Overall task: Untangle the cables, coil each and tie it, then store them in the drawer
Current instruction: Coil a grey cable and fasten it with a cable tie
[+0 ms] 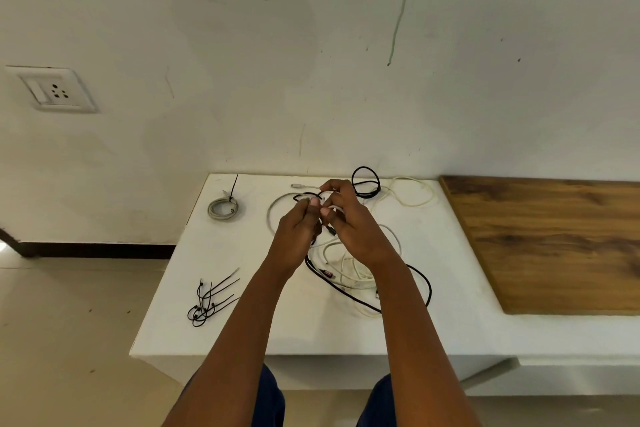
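A tangle of white and black cables (349,274) lies on the white table (194,253), under and in front of my hands. My left hand (298,236) and my right hand (353,225) are raised together over the tangle, both pinching cable strands; a black cable (301,196) loops between the fingertips. A white cable (412,191) trails toward the back right. A small black coil (365,182) stands behind my right hand. A grey coiled cable (223,208), tied with a black zip tie, rests at the back left.
Several loose black zip ties (211,302) lie near the table's front left. A wooden panel (554,243) covers the surface to the right. A wall socket (55,90) is on the wall at left. The table's front edge is close to my knees.
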Motion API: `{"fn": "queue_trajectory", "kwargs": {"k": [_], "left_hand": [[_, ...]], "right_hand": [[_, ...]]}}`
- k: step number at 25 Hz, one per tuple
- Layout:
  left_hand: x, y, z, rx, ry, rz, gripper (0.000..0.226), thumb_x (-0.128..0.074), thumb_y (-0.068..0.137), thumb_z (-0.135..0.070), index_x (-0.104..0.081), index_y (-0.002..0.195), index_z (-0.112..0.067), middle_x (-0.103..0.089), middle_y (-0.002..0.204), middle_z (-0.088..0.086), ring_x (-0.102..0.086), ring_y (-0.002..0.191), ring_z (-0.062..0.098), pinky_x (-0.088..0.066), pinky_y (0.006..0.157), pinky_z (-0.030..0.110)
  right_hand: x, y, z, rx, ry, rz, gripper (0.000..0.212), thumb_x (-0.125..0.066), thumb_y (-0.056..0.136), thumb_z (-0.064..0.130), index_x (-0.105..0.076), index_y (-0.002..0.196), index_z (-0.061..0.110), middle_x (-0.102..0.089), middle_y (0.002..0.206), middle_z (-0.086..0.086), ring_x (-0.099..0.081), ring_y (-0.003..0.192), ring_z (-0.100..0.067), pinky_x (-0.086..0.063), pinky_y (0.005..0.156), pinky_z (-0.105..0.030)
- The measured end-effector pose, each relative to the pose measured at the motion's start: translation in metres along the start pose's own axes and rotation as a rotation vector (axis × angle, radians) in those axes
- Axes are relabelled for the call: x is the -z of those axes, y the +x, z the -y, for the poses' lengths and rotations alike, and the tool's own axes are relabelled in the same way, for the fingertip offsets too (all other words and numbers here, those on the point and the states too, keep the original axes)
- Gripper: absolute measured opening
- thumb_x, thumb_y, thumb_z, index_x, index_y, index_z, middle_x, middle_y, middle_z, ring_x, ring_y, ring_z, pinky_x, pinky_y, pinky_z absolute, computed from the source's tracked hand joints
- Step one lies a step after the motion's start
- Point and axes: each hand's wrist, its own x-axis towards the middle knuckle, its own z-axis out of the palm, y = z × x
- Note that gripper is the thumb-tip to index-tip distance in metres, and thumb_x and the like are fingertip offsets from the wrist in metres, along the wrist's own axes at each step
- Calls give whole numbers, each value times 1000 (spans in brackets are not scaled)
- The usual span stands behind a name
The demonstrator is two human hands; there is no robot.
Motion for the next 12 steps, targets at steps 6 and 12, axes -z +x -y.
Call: {"fn": "queue_trajectory", "kwargs": {"k": [6,12], "left_hand": [[5,0,-5,251,-128,261,55,-32,97,-54,-58,69,-15,-28,47,-4,-25,42,9,-27,44,17],[6,1,-14,381,-776,439,35,-49,87,-43,-49,61,-21,-30,40,-7,-18,37,7,-27,42,18]], "right_hand": [[11,-1,-7,41,-51,-239,13,-71,79,6,-63,81,17,-58,76,10,-53,62,4,-40,58,-8],[5,4,-12,10,141,-269,21,-55,92,9,-71,92,22,-66,73,18,-56,62,2,-44,57,-14]]}}
